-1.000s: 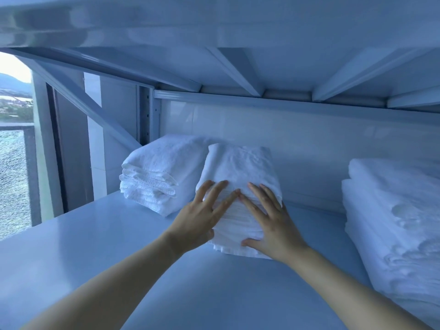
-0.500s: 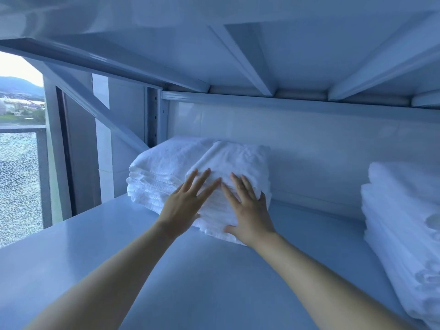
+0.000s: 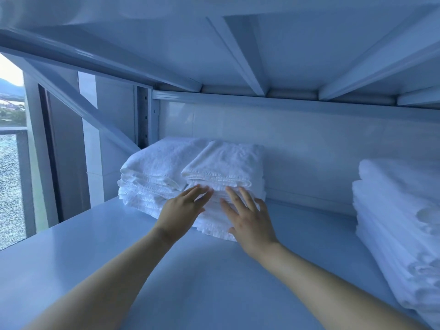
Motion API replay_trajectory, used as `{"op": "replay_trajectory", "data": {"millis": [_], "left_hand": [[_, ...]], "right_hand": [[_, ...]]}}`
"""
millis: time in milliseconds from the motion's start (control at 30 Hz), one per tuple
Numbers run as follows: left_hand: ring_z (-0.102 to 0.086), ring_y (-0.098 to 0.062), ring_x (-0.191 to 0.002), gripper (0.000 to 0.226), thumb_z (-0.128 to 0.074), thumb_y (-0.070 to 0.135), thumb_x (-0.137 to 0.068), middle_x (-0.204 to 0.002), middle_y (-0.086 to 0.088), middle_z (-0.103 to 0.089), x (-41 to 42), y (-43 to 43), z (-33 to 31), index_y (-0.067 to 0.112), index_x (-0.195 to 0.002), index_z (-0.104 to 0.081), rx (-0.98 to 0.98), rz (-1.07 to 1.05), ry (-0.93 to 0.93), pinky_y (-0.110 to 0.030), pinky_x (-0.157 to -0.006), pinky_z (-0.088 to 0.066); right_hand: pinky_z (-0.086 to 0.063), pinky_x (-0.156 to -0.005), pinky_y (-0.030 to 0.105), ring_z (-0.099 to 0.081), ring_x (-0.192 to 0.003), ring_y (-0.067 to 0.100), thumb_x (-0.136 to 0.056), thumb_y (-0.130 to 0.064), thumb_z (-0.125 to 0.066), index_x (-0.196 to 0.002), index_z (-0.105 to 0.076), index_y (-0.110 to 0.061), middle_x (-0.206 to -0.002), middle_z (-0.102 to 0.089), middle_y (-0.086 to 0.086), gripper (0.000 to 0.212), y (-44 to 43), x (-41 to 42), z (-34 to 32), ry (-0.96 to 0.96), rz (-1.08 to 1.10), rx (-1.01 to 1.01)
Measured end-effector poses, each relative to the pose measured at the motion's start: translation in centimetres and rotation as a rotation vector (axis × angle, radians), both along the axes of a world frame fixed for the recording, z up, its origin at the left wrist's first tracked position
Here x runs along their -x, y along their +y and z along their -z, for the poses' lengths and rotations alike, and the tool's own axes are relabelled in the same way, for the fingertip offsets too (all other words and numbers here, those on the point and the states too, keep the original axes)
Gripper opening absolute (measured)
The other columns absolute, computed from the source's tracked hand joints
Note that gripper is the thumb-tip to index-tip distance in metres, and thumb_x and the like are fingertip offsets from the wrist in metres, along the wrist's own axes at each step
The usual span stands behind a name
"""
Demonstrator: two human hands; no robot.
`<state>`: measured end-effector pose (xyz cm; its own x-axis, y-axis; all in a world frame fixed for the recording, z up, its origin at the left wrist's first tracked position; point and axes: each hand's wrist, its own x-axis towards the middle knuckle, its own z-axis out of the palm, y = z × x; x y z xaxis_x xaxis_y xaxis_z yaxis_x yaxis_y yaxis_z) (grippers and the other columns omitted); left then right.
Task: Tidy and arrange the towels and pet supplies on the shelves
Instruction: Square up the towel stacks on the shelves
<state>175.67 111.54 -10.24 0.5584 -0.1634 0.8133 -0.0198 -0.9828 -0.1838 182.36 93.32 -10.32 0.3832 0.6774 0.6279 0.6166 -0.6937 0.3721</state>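
Nearest the camera, the pale shelf (image 3: 114, 270) is being reached across by both bare forearms, while a tall pile of white towels (image 3: 392, 210) is being left untouched at its right edge. Farther in, the left hand (image 3: 179, 210) and the right hand (image 3: 250, 222) are being held flat with fingers straight and spread, and nothing is being clasped. The fingertips are being laid against the folded front edges of the middle towel stack (image 3: 226, 163), which is sitting toward the back of the shelf.

By the look of it, this stack is being squared up and nudged home. For that to go well, pressure is best being shared evenly between both palms and applied low, since the lowest layers are jutting forward as a frilled lip and soft cloth pushed high tends to shear or buckle. The push is best being aimed straight back, not sideways. The neighbouring stack (image 3: 154, 167) is already being touched on the left, and the middle stack's top edge seems to be overlapping it.

Behind both, the tiled wall (image 3: 309, 139) is being approached; whether a gap remains there cannot be told. Far left, a window (image 3: 12, 163) is letting daylight in.
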Motion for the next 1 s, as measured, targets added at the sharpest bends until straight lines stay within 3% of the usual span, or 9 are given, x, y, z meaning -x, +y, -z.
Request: {"op": "replay_trajectory", "data": {"millis": [133,267,367,433,533,633,700,800,1000], "left_hand": [[-0.069,-0.015,-0.076,0.062,-0.090,0.006,-0.048,-0.099,0.001,-0.069,-1.3,-0.1,-0.8,0.014,-0.106,-0.070,-0.005,-0.026,0.048,-0.023,-0.034,-0.045],[-0.069,-0.014,-0.080,0.062,-0.089,0.003,-0.051,-0.104,0.001,-0.069,-2.4,0.2,-1.1,0.015,-0.109,-0.069,0.060,-0.048,0.090,-0.025,-0.037,-0.045],[-0.051,-0.015,-0.123,0.061,-0.068,0.006,-0.081,-0.139,0.004,-0.049,-3.3,0.4,-0.8,0.020,-0.136,-0.047,0.141,-0.075,0.202,-0.035,-0.066,-0.053],[-0.030,-0.013,-0.138,0.062,-0.059,0.010,-0.089,-0.150,0.008,-0.032,-3.1,0.9,-0.3,0.022,-0.144,-0.033,0.135,-0.060,0.261,-0.036,-0.080,-0.051],[-0.023,-0.014,-0.141,0.065,-0.061,0.014,-0.088,-0.153,0.010,-0.023,-1.2,1.7,0.5,0.025,-0.145,-0.031,0.119,-0.024,0.282,-0.036,-0.080,-0.051],[-0.038,-0.020,-0.134,0.059,-0.065,0.013,-0.084,-0.149,0.001,-0.035,1.1,2.8,1.5,0.021,-0.139,-0.043,0.119,-0.050,0.231,-0.036,-0.067,-0.054],[-0.045,-0.025,-0.128,0.061,-0.069,0.009,-0.080,-0.144,-0.004,-0.042,2.2,4.0,1.6,0.017,-0.136,-0.047,0.217,-0.084,0.180,-0.037,-0.063,-0.054],[-0.034,-0.027,-0.134,0.071,-0.069,0.013,-0.081,-0.150,0.000,-0.030,3.2,6.1,1.5,0.023,-0.143,-0.035,0.307,-0.225,0.144,-0.039,-0.064,-0.053],[-0.028,-0.025,-0.135,0.087,-0.071,0.017,-0.080,-0.157,0.006,-0.009,2.2,7.1,1.9,0.031,-0.147,-0.017,0.292,-0.290,0.308,-0.041,-0.071,-0.055]], "right_hand": [[-0.038,-0.099,0.041,-0.016,-0.143,0.027,-0.079,-0.033,-0.070,-0.141,-0.035,-0.023,-0.157,-0.013,0.001,0.073,0.7,-1.4,0.1,0.063,0.010,0.078],[-0.026,-0.105,0.043,0.003,-0.144,0.025,-0.088,-0.029,-0.060,-0.146,-0.018,-0.022,-0.157,0.010,0.000,0.071,1.3,-2.3,-0.3,0.160,0.033,0.129],[-0.025,-0.105,0.044,0.005,-0.144,0.024,-0.087,-0.029,-0.061,-0.146,-0.018,-0.023,-0.157,0.011,-0.001,0.072,1.5,-2.5,-0.8,0.187,0.047,0.133],[-0.024,-0.106,0.045,0.006,-0.144,0.023,-0.087,-0.028,-0.062,-0.145,-0.019,-0.024,-0.157,0.011,-0.001,0.073,1.6,-2.3,-0.8,0.214,0.052,0.118],[-0.018,-0.107,0.049,0.008,-0.144,0.023,-0.087,-0.027,-0.061,-0.146,-0.017,-0.022,-0.157,0.011,-0.002,0.073,1.6,-1.6,-0.3,0.223,0.061,0.082],[-0.010,-0.109,0.051,0.001,-0.144,0.022,-0.088,-0.022,-0.058,-0.145,-0.020,-0.021,-0.157,0.002,-0.001,0.069,2.1,-0.7,0.7,0.202,0.017,0.071],[-0.012,-0.111,0.046,-0.005,-0.144,0.021,-0.089,-0.019,-0.057,-0.144,-0.025,-0.022,-0.157,-0.005,-0.001,0.064,2.9,0.0,1.2,0.185,-0.057,0.080],[-0.021,-0.111,0.040,-0.018,-0.142,0.021,-0.085,-0.019,-0.062,-0.140,-0.035,-0.023,-0.155,-0.018,0.000,0.061,4.4,0.9,1.4,0.137,-0.113,0.043],[-0.003,-0.114,0.044,0.004,-0.144,0.024,-0.090,-0.006,-0.050,-0.147,-0.018,-0.020,-0.157,0.004,0.001,0.067,5.3,0.2,1.2,0.216,-0.124,0.080]]}}
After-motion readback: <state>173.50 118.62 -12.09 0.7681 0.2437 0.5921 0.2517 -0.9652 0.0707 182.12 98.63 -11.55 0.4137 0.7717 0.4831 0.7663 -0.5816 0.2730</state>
